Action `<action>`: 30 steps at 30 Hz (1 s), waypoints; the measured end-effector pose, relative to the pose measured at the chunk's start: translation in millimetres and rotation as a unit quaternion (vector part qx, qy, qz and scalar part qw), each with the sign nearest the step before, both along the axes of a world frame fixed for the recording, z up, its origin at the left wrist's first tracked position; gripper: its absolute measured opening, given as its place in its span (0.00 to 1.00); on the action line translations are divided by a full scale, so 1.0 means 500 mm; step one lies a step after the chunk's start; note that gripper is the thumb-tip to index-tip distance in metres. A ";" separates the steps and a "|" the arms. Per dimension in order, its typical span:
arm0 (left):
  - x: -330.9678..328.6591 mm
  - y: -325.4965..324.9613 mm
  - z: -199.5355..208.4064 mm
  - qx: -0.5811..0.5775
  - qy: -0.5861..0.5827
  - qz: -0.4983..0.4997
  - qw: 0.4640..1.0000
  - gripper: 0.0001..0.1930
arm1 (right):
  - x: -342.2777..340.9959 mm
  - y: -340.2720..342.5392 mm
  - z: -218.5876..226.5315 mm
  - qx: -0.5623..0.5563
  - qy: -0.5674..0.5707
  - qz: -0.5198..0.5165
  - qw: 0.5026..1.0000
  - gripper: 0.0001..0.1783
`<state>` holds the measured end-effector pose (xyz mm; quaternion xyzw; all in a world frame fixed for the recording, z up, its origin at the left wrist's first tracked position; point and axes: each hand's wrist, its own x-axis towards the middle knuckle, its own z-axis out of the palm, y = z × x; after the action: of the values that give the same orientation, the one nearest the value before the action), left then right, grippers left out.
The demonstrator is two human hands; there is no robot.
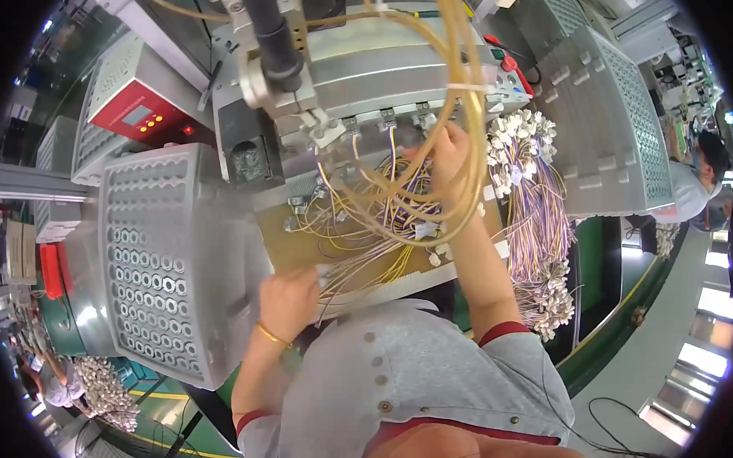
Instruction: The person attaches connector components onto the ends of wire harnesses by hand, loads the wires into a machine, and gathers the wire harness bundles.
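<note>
My right hand point(451, 159) reaches up to the row of small metal clamps point(389, 115) on the machine's front. Its fingers are pinched together at the rightmost clamp, and what they grip is hidden. Closer to my body, my left hand point(290, 299) is closed beside the near left corner of the brown work board point(301, 259). A small whitish piece shows at its fingertips, too blurred to name. Purple, yellow and white wires point(392, 141) hang from the clamps onto the board. A tangle of wires with connectors point(408, 198) lies there between my hands.
Looped yellowish tubes point(468, 95) hang in front of my right hand. A thick bundle of wires with white connectors point(537, 211) lies at the right. Grey perforated plastic crates point(151, 262) stand left, another crate point(629, 117) right. A red-fronted control box point(140, 112) sits far left.
</note>
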<state>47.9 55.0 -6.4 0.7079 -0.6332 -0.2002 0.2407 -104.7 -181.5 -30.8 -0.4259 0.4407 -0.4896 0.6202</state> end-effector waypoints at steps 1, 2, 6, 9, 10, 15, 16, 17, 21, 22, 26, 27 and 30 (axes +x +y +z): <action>0.010 0.008 0.011 0.005 -0.053 0.022 0.998 0.09 | -0.023 -0.016 -0.021 -0.031 0.113 0.027 0.993 0.11; 0.024 0.016 0.025 0.011 -0.058 0.029 0.998 0.09 | -0.043 -0.028 -0.049 -0.122 0.203 0.011 0.971 0.14; 0.075 0.050 0.058 -0.035 -0.050 0.132 0.989 0.10 | -0.051 0.069 0.048 -0.290 0.276 -0.032 0.916 0.15; 0.061 0.047 0.087 -0.025 0.036 0.125 0.991 0.11 | -0.020 0.162 0.050 -0.367 0.296 0.265 0.841 0.10; 0.055 0.051 0.086 0.003 0.213 0.157 0.964 0.11 | 0.001 0.188 0.044 -0.375 0.281 0.358 0.808 0.15; 0.103 0.034 0.085 0.065 0.409 0.216 0.884 0.11 | 0.069 0.237 0.057 -0.565 0.107 0.329 0.749 0.11; 0.141 0.035 0.079 0.052 0.294 0.218 0.929 0.12 | 0.071 0.234 0.055 -0.568 0.094 0.332 0.747 0.11; 0.192 0.035 0.078 -0.002 0.124 0.250 0.960 0.13 | 0.064 0.231 0.052 -0.551 0.127 0.322 0.759 0.10; 0.489 0.106 0.009 -0.110 -0.393 0.445 0.797 0.12 | 0.038 0.236 0.056 -0.421 0.154 0.372 0.813 0.08; 0.532 0.129 -0.002 -0.050 -0.494 0.488 0.718 0.14 | 0.035 0.239 0.059 -0.424 0.148 0.373 0.812 0.08; 0.585 0.167 -0.044 -0.026 -0.516 0.509 0.688 0.17 | 0.041 0.246 0.061 -0.329 0.137 0.423 0.833 0.07; 0.578 0.155 -0.021 -0.043 -0.378 0.528 0.759 0.19 | 0.044 0.249 0.060 -0.287 0.119 0.406 0.859 0.05; 0.521 0.146 0.042 -0.155 -0.140 0.496 0.843 0.19 | 0.045 0.242 0.062 -0.245 0.130 0.406 0.871 0.04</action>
<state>308.2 128.0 14.7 0.9015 -0.2473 0.1476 0.3230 -82.4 -60.4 0.4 -0.7658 0.1714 -0.2271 0.5767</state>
